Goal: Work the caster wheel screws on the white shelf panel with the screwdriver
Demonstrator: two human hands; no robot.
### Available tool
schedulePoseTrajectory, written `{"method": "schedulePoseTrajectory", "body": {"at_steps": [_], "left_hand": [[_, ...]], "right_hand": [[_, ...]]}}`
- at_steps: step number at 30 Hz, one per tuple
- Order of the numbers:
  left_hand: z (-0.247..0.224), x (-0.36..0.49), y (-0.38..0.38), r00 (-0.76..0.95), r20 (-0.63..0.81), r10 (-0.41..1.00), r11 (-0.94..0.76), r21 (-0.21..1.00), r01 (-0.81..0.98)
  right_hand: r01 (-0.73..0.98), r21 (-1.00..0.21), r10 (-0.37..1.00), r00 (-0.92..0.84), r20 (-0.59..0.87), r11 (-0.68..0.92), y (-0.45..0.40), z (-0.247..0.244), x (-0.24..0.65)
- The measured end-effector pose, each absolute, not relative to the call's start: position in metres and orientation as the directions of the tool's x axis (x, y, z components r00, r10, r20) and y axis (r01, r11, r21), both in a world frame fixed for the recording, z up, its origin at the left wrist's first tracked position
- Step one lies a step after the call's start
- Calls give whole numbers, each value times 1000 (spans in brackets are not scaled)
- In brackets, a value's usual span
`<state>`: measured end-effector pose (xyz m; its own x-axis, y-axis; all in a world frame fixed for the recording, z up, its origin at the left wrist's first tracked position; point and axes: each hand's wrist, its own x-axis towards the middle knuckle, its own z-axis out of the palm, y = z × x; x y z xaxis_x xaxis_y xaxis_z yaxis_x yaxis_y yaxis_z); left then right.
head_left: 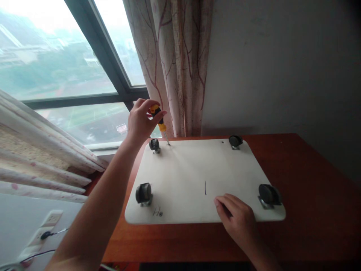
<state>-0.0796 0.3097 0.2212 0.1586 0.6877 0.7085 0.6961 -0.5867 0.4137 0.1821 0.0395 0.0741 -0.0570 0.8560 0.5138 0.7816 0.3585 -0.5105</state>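
A white board (194, 169) with rounded corners lies flat, with a black caster wheel near each corner. My left hand (143, 118) grips the handle of a yellow and black screwdriver (161, 126). The screwdriver is tilted, its tip down at a screw spot by the board's far left edge, beside the far left caster (154, 145). Over the board's near edge, right of the middle, is my right hand (235, 216), its fingers curled together; whether something small is between them is hidden. A screw (160, 213) shows at the near left, next to pen marks.
The board rests on a reddish-brown wooden table (307, 188). A patterned curtain (180, 67) and a grey wall stand behind it. To the left are a window, another curtain (36, 150) and a wall socket with a black plug (46, 235).
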Motion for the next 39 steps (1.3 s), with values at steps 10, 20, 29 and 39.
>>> {"method": "schedulePoseTrajectory", "body": {"at_steps": [10,20,29,39], "left_hand": [[223,-77,304,161,705,691,-597,431,677],[223,-76,304,203,681,704,-622,453,638],[222,-72,306,228,622,749,-651,627,429],[219,-77,311,186,658,730,-644,571,509]], "right_hand": [[783,-508,856,-59,513,358,40,75,183],[781,-511,861,-65,504,359,40,72,183],[778,-512,855,-61,515,364,41,74,183],[773,-523,862,-61,503,359,40,73,183]]}}
